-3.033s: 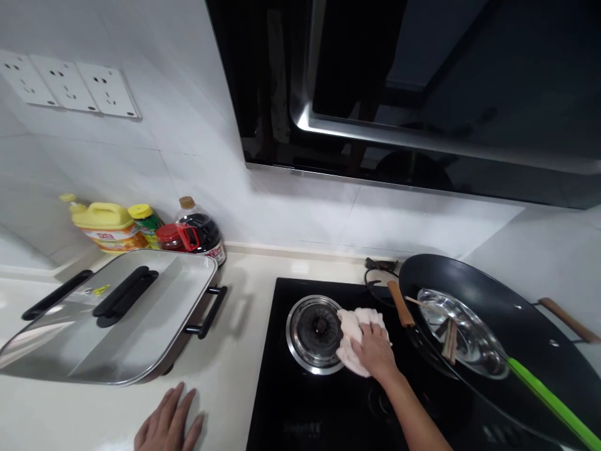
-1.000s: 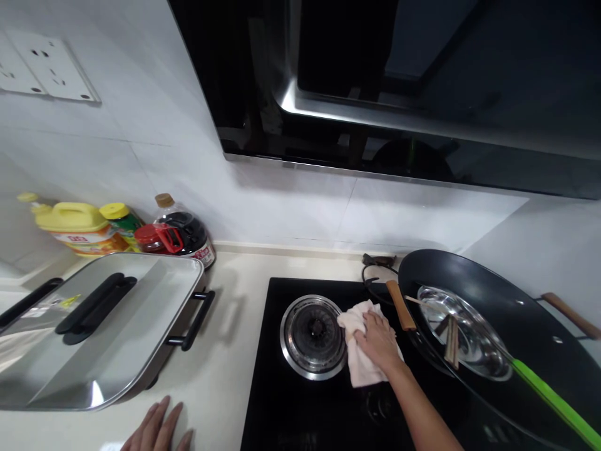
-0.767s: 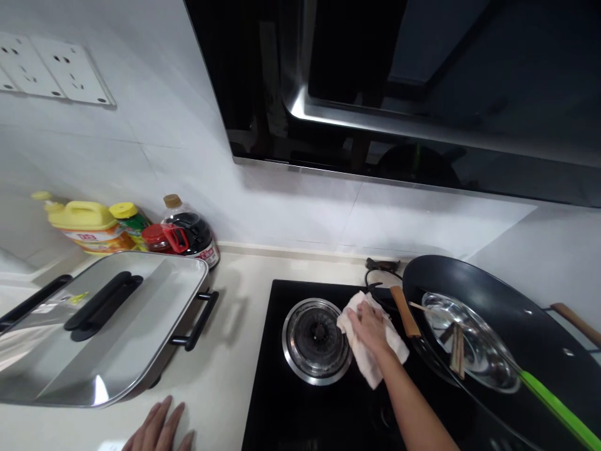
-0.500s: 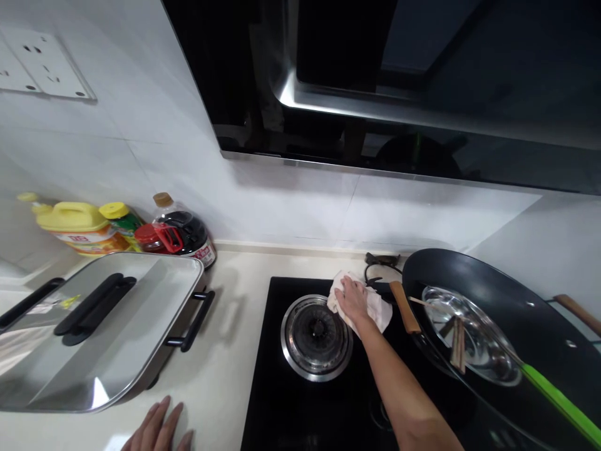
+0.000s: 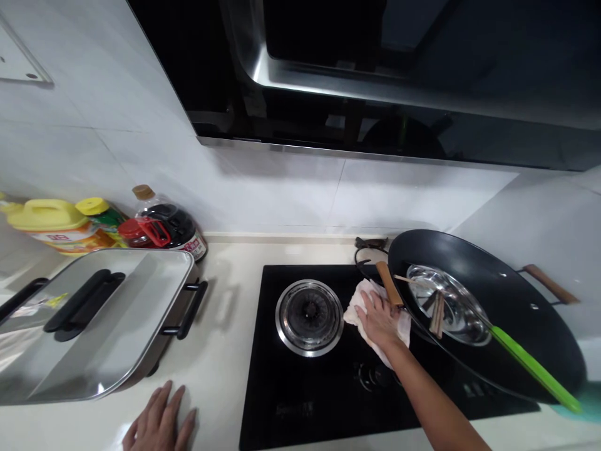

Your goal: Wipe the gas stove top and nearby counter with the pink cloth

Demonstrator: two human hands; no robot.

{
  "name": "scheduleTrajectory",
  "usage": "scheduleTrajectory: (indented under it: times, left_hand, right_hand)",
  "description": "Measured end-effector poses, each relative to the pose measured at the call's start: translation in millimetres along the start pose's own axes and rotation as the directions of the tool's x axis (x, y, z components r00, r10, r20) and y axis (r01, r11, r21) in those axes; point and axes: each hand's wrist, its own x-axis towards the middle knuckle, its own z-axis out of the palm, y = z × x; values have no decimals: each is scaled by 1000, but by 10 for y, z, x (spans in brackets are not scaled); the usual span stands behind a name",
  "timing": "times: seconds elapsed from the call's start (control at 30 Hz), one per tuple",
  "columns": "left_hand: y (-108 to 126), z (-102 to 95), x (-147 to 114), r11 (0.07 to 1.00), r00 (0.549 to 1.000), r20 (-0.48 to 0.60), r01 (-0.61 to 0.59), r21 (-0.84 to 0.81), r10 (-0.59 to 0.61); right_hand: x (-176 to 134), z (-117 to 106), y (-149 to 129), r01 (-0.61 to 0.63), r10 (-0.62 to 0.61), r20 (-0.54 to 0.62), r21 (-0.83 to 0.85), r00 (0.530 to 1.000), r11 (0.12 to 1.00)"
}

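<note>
A white cloth (image 5: 355,308) lies bunched on the black glass cooktop (image 5: 291,394), under my right hand (image 5: 381,321). That hand presses and grips the cloth from above, to the right of the round gas burner (image 5: 310,318) and by the wok's near wooden handle (image 5: 389,283). Part of the cloth is hidden beneath the palm. At the bottom left, my left hand (image 5: 157,421) rests on the pale counter (image 5: 213,376), fingers stretched out and holding nothing. It is in front of a lidded rectangular electric pan (image 5: 154,313).
On the right stands a big dark wok (image 5: 511,313) with a metal bowl (image 5: 469,335) and a green-handled utensil (image 5: 530,363) inside. A soy sauce bottle (image 5: 176,222), a red-lidded jar (image 5: 136,232) and a yellow jug (image 5: 51,219) line the wall. The range hood (image 5: 375,94) hangs overhead.
My right hand has slid the cloth toward me and to the right, away from the burner's back edge. My left hand stays on the counter. The view has shifted somewhat.
</note>
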Motion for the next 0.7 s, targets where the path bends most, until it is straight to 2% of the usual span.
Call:
scheduleTrajectory:
  times: [0.1, 0.2, 0.27, 0.37, 0.47, 0.7]
  left_hand:
    - [27, -21, 17, 1000, 999, 24, 23, -10, -23]
    - [44, -33, 32, 999, 999, 36, 32, -14, -32]
    - [55, -41, 42, 999, 999, 28, 29, -18, -28]
    - [84, -62, 53, 1000, 1000, 19, 17, -22, -17]
    - [120, -88, 54, 1000, 1000, 11, -6, -15, 6]
    - [179, -134, 49, 999, 997, 73, 4, -37, -1]
  right_hand:
    - [34, -64, -52, -133, 130, 45, 62, 990, 989]
    - [138, -141, -365, -277, 268, 93, 112, 959, 954]
    - [214, -176, -630, -317, 306, 103, 110, 946, 942]
    - [272, -192, -926, -270, 260, 98, 103, 960, 957]
    - [170, -172, -1008, -212, 207, 53, 108, 977, 971]
    - [-634, -25, -978, -171, 176, -64, 71, 982, 983]
